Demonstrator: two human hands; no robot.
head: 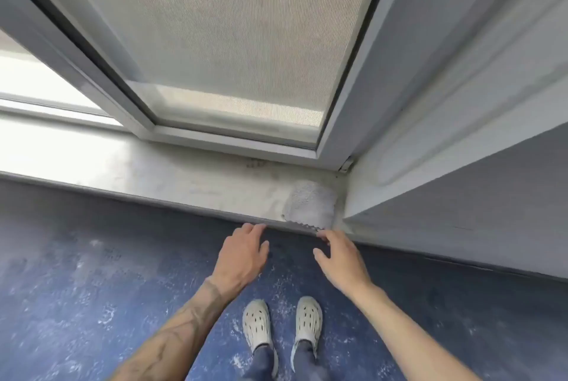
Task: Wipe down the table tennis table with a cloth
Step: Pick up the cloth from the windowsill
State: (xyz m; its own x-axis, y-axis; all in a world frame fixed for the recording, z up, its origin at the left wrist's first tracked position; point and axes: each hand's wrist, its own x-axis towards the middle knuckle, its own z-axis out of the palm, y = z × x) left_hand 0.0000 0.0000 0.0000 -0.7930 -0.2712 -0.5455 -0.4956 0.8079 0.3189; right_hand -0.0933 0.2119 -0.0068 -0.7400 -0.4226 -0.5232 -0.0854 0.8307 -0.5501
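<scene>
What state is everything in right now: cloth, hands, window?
Cloth: lying flat on the window sill, right corner, not gripped.
Left hand: open, fingertips at the sill edge, holding nothing.
Right hand: open, fingertips at the cloth's front edge.
Window sash: appears swung open inward.
Roller blind: down over the pane.

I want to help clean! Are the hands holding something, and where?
Nothing is held. The grey cloth lies on the window sill; the open right hand reaches its near edge, the left hand hovers beside.
</scene>
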